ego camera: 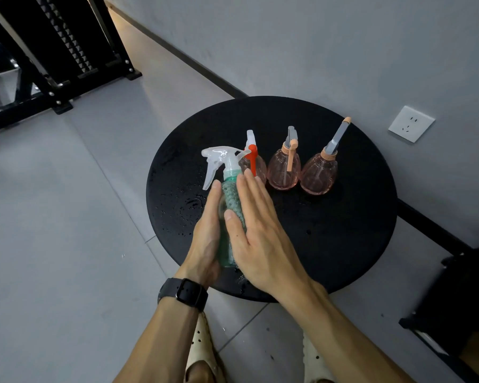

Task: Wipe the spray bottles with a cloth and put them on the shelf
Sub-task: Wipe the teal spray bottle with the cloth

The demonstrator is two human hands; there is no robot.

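Observation:
A green spray bottle (228, 186) with a clear trigger head is upright over the round black table (343, 230). My left hand (205, 239) grips its left side. My right hand (260, 233) lies flat against its right side, fingers straight, with a green textured cloth (231, 201) pressed between palm and bottle. Behind it, three pink bottles stand in a row: one with a red trigger (253, 164), one with an orange trigger (284, 168), and one with a grey nozzle (320, 172).
Water drops speckle the tabletop. A black metal rack (67, 51) stands on the grey tiled floor at the far left. Another dark frame (454, 299) sits at the right edge. A wall socket (411, 123) is on the grey wall.

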